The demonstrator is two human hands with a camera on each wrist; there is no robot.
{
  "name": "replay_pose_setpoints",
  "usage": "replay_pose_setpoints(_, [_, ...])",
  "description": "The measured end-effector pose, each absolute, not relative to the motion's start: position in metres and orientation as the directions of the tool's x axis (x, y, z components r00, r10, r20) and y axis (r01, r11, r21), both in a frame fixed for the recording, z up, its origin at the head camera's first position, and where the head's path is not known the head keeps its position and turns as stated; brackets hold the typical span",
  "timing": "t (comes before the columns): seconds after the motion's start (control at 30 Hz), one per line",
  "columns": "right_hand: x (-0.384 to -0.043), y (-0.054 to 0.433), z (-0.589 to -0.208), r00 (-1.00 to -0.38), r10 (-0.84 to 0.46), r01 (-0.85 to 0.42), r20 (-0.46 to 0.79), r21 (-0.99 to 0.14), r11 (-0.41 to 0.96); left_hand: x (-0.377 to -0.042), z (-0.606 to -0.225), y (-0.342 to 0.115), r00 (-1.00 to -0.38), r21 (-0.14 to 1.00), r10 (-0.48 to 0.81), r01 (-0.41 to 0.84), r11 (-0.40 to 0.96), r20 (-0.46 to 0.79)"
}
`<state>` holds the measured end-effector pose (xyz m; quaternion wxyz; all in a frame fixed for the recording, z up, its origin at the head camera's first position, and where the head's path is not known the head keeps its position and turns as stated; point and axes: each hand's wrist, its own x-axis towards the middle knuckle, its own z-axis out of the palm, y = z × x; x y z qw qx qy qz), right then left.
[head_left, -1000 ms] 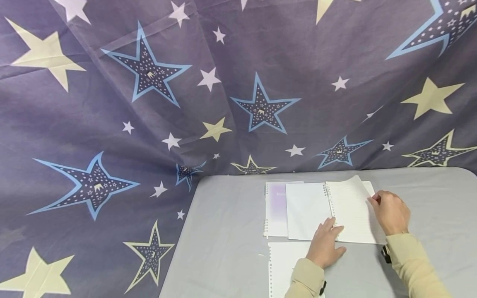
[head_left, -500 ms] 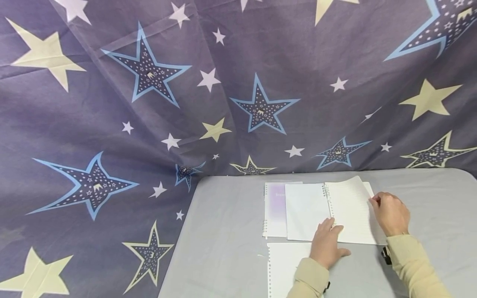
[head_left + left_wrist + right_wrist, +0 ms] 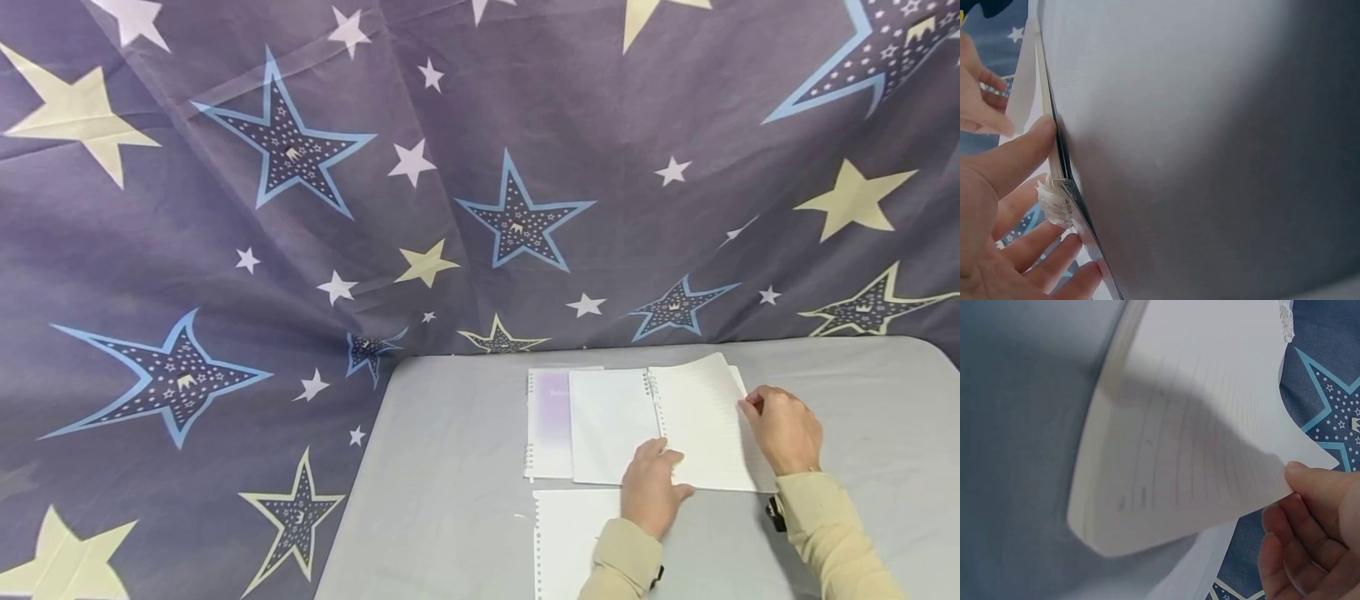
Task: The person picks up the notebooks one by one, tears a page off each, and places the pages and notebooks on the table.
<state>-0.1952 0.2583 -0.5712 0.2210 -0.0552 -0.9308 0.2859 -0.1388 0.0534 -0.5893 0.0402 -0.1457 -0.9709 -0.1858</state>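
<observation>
Nearest us, a loose punched sheet (image 3: 573,533) lies on the grey tabletop (image 3: 435,467), running out of sight at the bottom, the tabletop's left edge well apart from it. Just beyond, here's the left hand (image 3: 651,492), fingers spread around the near end of the ring binding (image 3: 1060,200), thumb against the page edges. That light hold may be the weak point: should it slacken, a tug from the other side could swing the whole open ring-bound notebook (image 3: 611,425) round, or drag it toward the tabletop's right edge.

Over on that side, the right hand (image 3: 786,429) has thumb and forefinger pinching a lined page (image 3: 1210,444) near its corner, and the sheet is bowing nicely. Small grip, big sheet! Pull hard or crooked and the paper could crease at the fingers or rip at the punched holes; whether every hole is on its ring, the views are too soft to say.

Farther up, the notebook sits close to the tabletop's far edge, overlapping a purple-printed notebook (image 3: 551,417) on its left. A shove away from the person could push both into the star-patterned cloth (image 3: 562,100) behind.
</observation>
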Motion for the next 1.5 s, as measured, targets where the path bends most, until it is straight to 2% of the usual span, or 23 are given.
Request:
replay_pose_setpoints(0.47, [-0.1942,0.2609,-0.5729,-0.916,0.22,-0.004,0.336,-0.555,0.832,-0.1405,-0.5849,0.0529,-0.976,0.432,0.205,0.214,0.876,0.067])
replay_pose_setpoints(0.7, [-0.194,0.2614,-0.5741,-0.926,0.213,0.004,0.312,-0.555,0.832,-0.1406,-0.5856,0.0532,-0.974,0.412,0.21,0.229,0.882,0.091])
replay_pose_setpoints(1.17, [-0.1927,0.2662,-0.5727,-0.949,0.194,0.025,0.249,-0.554,0.832,-0.1406,-0.5881,0.0526,-0.977,0.46,0.192,0.215,0.861,0.099])
replay_pose_setpoints(1.5, [-0.1883,0.2679,-0.5756,-0.976,0.166,0.061,0.139,-0.556,0.829,-0.1415,-0.5893,0.0539,-0.973,0.49,0.183,0.228,0.841,0.14])
